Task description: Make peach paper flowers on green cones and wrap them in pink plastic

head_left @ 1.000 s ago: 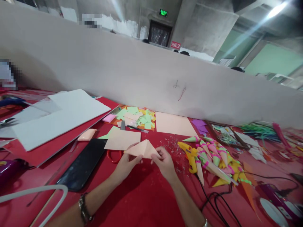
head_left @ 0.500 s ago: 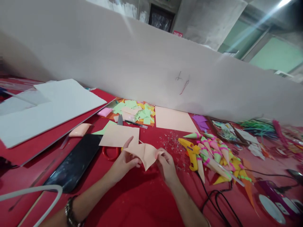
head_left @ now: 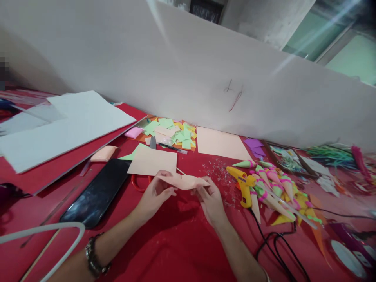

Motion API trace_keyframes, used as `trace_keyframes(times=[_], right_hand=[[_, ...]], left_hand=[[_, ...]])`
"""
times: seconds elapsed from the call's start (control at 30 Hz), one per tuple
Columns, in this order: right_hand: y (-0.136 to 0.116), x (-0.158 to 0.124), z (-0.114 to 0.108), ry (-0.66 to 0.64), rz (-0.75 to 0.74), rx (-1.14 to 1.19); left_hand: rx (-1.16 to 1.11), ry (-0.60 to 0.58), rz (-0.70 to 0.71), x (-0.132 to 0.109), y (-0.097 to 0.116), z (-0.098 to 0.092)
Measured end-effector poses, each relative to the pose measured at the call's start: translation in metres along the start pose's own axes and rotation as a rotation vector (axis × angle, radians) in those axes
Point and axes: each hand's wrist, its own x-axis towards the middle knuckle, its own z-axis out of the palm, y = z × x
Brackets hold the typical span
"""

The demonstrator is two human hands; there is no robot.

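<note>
The left hand [head_left: 155, 194] is half curled around the left end of a folded piece of peach paper [head_left: 183, 182], its fingers at the far edge and its thumb standing a little apart on the near side. The right hand [head_left: 210, 199] has its thumb and fingers closed together on the paper's right end. The paper spans the gap between the two hands, raised above the red worktop [head_left: 182, 246], its surface bent in a shallow wave. How firmly the left hand grips it cannot be told.

Just beyond the left hand lies a flat peach sheet [head_left: 152, 161], with a red handle loop [head_left: 136, 183] poking out from under its near edge. A green paper piece [head_left: 138, 150] shows behind that sheet. To the left of the left hand is a black smartphone [head_left: 95, 192], and past it, farther left, a large white board [head_left: 67, 131]. A bracelet [head_left: 93, 256] circles the left wrist.

Farther ahead of both hands, a heap of cut paper scraps [head_left: 182, 135] sits near a pen [head_left: 172, 148], and a larger peach sheet [head_left: 223, 141] lies to the right of that heap. To the right of the right hand rests a yellow glue gun [head_left: 245, 186], close against a pile of colourful paper cones [head_left: 274, 186]; a black cord [head_left: 277, 235] loops nearer the person.
</note>
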Motion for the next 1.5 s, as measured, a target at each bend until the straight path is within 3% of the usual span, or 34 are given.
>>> trace_keyframes(times=[0.17,0.4,0.53,0.67,0.8,0.9,1.07,1.2,1.5], right_hand=[[0.002,-0.001,0.000,0.046,0.005,-0.032],[-0.006,-0.003,0.004,0.066,-0.090,-0.177],[-0.013,-0.004,0.006,0.102,-0.093,-0.248],[-0.012,-0.006,0.009,0.112,-0.098,-0.110],[-0.005,-0.006,0.015,0.035,0.038,0.064],[-0.004,-0.007,0.017,-0.002,0.073,-0.052],[-0.008,-0.009,0.018,0.083,0.064,-0.114],[-0.008,-0.010,0.018,0.039,0.070,-0.175],[-0.015,-0.011,0.015,-0.093,-0.048,-0.439]], left_hand=[[0.047,0.057,-0.100,-0.001,0.002,0.000],[-0.064,0.079,-0.183,-0.002,-0.001,0.001],[0.067,0.014,-0.266,-0.004,-0.006,0.002],[0.200,-0.012,-0.241,-0.006,-0.005,0.002],[0.164,-0.018,-0.248,-0.007,-0.002,0.004],[0.175,-0.050,-0.238,-0.008,-0.001,0.004],[0.147,-0.064,-0.193,-0.007,0.001,0.006],[0.214,-0.122,-0.130,-0.006,0.001,0.006],[0.379,-0.066,-0.006,-0.007,-0.005,0.002]])
